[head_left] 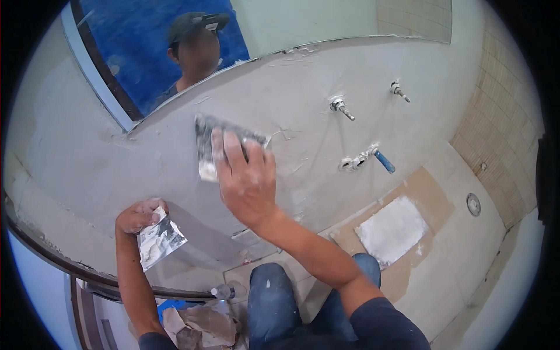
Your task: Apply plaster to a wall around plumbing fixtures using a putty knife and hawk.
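My right hand [245, 184] grips a wide metal spreading blade [208, 143], pressed against the pale plastered wall [300, 151] just below a mirror [326, 20]. My left hand [137, 217] is closed on a second metal blade [161, 239], smeared with white compound, held lower and to the left. To the right of my right hand, two pipe fittings [343, 109] [399, 92] and a blue-handled fitting [383, 160] stick out of the wall, with rough white filler around them.
Below lies brown cardboard [438, 204] with a white slab or sheet [391, 230]. A clear bottle [226, 291] and crumpled bags [201, 326] sit near my left leg. A round drain [473, 204] and tiled wall [507, 128] are at right. A dark curved edge [58, 251] runs along the left.
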`<action>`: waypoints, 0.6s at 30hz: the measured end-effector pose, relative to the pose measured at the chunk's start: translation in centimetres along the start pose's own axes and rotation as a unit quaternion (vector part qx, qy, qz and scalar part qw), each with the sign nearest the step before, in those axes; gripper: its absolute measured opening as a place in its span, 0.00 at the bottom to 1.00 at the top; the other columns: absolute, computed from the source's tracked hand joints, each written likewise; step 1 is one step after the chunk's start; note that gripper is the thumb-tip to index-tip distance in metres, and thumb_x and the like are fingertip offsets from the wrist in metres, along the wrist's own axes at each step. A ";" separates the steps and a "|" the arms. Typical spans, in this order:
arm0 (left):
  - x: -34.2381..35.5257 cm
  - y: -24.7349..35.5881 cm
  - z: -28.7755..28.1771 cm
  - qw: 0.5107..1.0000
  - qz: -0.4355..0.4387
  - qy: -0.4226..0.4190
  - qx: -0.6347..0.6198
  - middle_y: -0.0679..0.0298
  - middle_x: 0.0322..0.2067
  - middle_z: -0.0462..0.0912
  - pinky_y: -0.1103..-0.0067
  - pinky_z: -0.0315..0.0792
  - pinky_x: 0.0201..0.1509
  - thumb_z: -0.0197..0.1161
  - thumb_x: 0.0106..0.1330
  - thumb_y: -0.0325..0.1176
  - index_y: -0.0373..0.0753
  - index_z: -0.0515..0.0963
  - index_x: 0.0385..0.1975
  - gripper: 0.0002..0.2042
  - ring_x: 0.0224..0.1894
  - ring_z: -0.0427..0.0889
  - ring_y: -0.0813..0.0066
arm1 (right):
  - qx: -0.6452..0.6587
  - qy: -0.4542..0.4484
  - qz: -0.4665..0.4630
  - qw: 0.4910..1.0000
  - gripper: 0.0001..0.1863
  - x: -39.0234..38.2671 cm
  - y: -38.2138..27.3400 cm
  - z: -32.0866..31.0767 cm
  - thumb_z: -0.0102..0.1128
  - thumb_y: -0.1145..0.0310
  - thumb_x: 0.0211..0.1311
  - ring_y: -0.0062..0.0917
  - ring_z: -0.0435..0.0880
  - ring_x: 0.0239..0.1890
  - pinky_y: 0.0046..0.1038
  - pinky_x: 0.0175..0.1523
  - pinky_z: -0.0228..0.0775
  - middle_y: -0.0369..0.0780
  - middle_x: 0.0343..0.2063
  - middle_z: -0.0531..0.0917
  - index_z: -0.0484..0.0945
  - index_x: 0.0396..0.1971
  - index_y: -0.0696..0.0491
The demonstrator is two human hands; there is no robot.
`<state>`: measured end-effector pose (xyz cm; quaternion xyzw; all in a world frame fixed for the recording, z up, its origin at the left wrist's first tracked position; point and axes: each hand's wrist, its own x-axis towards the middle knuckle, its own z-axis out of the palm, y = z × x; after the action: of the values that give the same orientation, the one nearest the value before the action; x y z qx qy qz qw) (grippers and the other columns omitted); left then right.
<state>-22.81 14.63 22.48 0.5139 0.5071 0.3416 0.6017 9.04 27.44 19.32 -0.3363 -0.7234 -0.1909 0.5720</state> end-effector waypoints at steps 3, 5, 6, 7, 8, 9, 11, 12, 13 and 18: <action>-1.1 -0.3 0.1 0.999 0.012 0.035 -0.003 0.63 0.31 0.79 0.78 0.72 0.38 0.71 0.63 0.34 0.30 0.76 0.42 0.15 0.32 0.80 0.75 | 0.108 -0.043 0.039 0.993 0.31 -1.7 1.6 -2.6 0.56 0.73 0.58 0.34 0.77 0.49 0.38 0.50 0.73 0.43 0.53 0.79 0.75 0.65 0.58; -0.9 0.2 1.1 0.999 0.013 0.044 -0.020 0.63 0.30 0.78 0.78 0.71 0.37 0.70 0.62 0.33 0.30 0.76 0.41 0.15 0.31 0.79 0.75 | 0.058 -0.064 0.104 0.991 0.33 -3.2 4.8 -3.9 0.58 0.75 0.56 0.37 0.78 0.49 0.39 0.51 0.72 0.44 0.52 0.79 0.74 0.66 0.58; -0.9 0.3 1.6 0.998 0.013 0.053 -0.037 0.62 0.29 0.77 0.78 0.71 0.36 0.70 0.62 0.33 0.29 0.75 0.40 0.15 0.31 0.78 0.75 | 0.057 -0.038 0.124 0.990 0.34 -3.6 6.7 -4.2 0.58 0.77 0.55 0.40 0.77 0.49 0.41 0.52 0.71 0.46 0.52 0.78 0.73 0.66 0.59; -1.1 0.3 1.4 0.998 0.011 0.056 -0.039 0.62 0.29 0.77 0.78 0.71 0.36 0.70 0.62 0.33 0.29 0.75 0.40 0.15 0.31 0.78 0.75 | 0.056 -0.012 0.144 0.988 0.35 -3.8 8.3 -4.6 0.59 0.79 0.53 0.43 0.77 0.50 0.42 0.54 0.71 0.48 0.53 0.78 0.72 0.67 0.59; -1.3 0.2 0.9 0.998 0.008 0.065 -0.017 0.62 0.29 0.76 0.78 0.70 0.34 0.70 0.61 0.32 0.29 0.75 0.38 0.14 0.29 0.77 0.75 | 0.058 -0.016 0.144 0.988 0.35 -4.1 9.6 -4.5 0.59 0.79 0.53 0.43 0.77 0.50 0.42 0.54 0.71 0.48 0.53 0.78 0.72 0.67 0.59; -1.4 0.1 0.6 0.997 0.005 0.074 0.006 0.62 0.28 0.76 0.78 0.69 0.33 0.69 0.61 0.32 0.29 0.75 0.37 0.14 0.28 0.76 0.75 | 0.061 0.012 0.165 0.984 0.36 -4.4 10.7 -4.1 0.58 0.81 0.52 0.45 0.76 0.50 0.43 0.55 0.70 0.49 0.54 0.77 0.72 0.67 0.60; -1.5 0.5 1.4 0.996 -0.004 0.085 -0.018 0.62 0.27 0.75 0.78 0.67 0.30 0.69 0.61 0.33 0.29 0.75 0.36 0.14 0.26 0.75 0.76 | 0.066 0.034 0.190 0.979 0.37 -4.6 11.6 -2.7 0.58 0.82 0.52 0.47 0.75 0.51 0.44 0.56 0.69 0.50 0.55 0.76 0.72 0.67 0.60; -1.6 0.4 1.5 0.994 -0.007 0.104 -0.019 0.64 0.27 0.74 0.79 0.67 0.29 0.71 0.57 0.34 0.30 0.75 0.35 0.16 0.25 0.74 0.77 | 0.067 0.033 0.193 0.978 0.36 -4.5 11.7 -1.8 0.56 0.82 0.53 0.48 0.74 0.53 0.45 0.59 0.67 0.51 0.55 0.75 0.72 0.67 0.60; -1.6 0.3 1.4 0.992 -0.007 0.122 -0.020 0.65 0.26 0.74 0.80 0.66 0.27 0.73 0.53 0.36 0.31 0.75 0.34 0.18 0.24 0.72 0.78 | 0.067 0.034 0.194 0.978 0.35 -4.4 11.6 -1.0 0.55 0.82 0.54 0.49 0.72 0.56 0.45 0.62 0.64 0.52 0.55 0.74 0.71 0.67 0.60; -1.0 0.3 0.9 0.995 -0.001 0.077 -0.061 0.62 0.28 0.78 0.77 0.71 0.31 0.71 0.60 0.30 0.29 0.75 0.37 0.13 0.27 0.78 0.74 | -0.009 0.019 0.091 0.996 0.34 -6.2 7.0 2.4 0.59 0.77 0.53 0.41 0.73 0.51 0.42 0.55 0.68 0.45 0.57 0.75 0.77 0.65 0.53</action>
<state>-22.14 13.54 22.94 0.4482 0.5305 0.4098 0.5915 13.04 32.25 11.99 -0.4023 -0.6770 -0.1504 0.5976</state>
